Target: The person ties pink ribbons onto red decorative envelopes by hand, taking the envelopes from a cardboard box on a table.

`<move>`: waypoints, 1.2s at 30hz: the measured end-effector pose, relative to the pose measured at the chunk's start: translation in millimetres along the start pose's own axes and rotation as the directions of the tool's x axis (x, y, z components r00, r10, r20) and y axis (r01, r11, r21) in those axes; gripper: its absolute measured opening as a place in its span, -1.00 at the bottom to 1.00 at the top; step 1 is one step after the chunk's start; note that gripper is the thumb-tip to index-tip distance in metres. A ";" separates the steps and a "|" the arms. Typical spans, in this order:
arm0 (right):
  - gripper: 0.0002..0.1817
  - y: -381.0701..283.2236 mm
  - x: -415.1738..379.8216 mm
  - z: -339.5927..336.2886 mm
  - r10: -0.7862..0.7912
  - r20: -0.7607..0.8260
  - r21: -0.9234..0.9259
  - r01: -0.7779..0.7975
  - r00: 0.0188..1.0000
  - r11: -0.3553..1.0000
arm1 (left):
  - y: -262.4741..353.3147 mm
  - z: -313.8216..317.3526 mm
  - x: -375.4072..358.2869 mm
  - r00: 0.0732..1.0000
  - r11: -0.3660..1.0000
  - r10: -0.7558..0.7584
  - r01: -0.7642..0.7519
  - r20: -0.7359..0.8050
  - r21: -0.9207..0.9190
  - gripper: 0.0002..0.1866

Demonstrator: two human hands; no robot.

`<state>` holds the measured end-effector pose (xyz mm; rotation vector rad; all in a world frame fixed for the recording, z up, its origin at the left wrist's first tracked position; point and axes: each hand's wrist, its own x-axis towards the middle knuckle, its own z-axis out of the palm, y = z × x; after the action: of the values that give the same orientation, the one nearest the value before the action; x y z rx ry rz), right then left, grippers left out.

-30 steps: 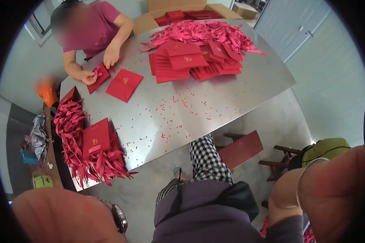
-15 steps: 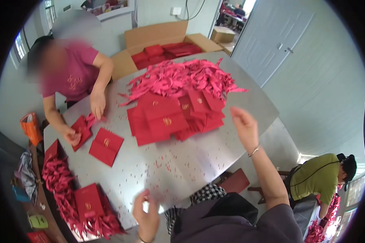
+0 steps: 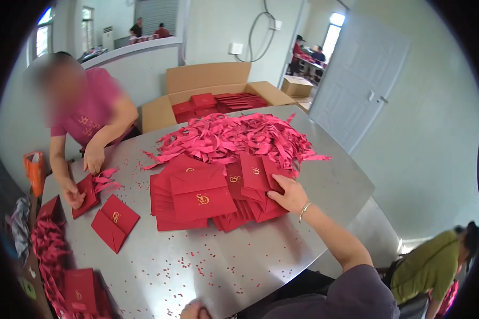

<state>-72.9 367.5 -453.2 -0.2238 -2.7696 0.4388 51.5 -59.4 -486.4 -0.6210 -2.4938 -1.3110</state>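
Note:
A heap of flat, folded red paper bags (image 3: 203, 204) with gold lettering lies mid-table. My right hand (image 3: 290, 195), a bracelet at its wrist, reaches to the heap's right side. Its fingers close on the edge of an upper red paper bag (image 3: 254, 173). My left hand (image 3: 193, 310) is low at the bottom edge of the view, near the table's front; most of it is cut off, so its fingers cannot be read. Behind the bags spreads a big pile of pink ribbons (image 3: 234, 135).
Across the table (image 3: 282, 255), a co-worker (image 3: 90, 114) handles a red bag with ribbons. A single bag (image 3: 116, 223) lies near them. Ribboned bags (image 3: 80, 290) line the left edge. A cardboard box (image 3: 207, 78) of red bags stands behind; another person (image 3: 426, 266) is at right.
My right hand has come down from the air onto the bags and taken hold of one's edge. My left hand has dropped to the bottom edge of view. The camera view has shifted.

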 end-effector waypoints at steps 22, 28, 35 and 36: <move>-0.92 16.8 -19.4 -21.4 -0.680 -0.166 -0.138 0.666 0.714 0.733 | -11.7 47.5 -1.3 0.722 0.880 -0.471 0.423 -0.507 -0.215 -0.82; -0.95 -21.3 -45.8 -48.5 -0.692 -0.007 -0.085 0.689 0.722 0.720 | -14.2 50.5 6.1 0.721 0.867 -0.442 0.496 -0.534 -0.048 -0.82; -0.76 19.5 33.8 -84.1 -0.537 -0.076 0.184 0.541 0.840 0.821 | -7.3 88.7 0.0 0.689 0.828 -0.404 0.555 -0.602 0.079 -0.73; -0.63 42.6 58.6 -72.6 -0.494 -0.105 0.190 0.505 0.863 0.842 | -4.7 97.6 -3.5 0.694 0.845 -0.356 0.525 -0.625 0.101 -0.73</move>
<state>-98.5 439.3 -384.6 0.5252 -2.5623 0.5669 49.7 18.1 -546.0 0.4497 -2.2684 -1.0323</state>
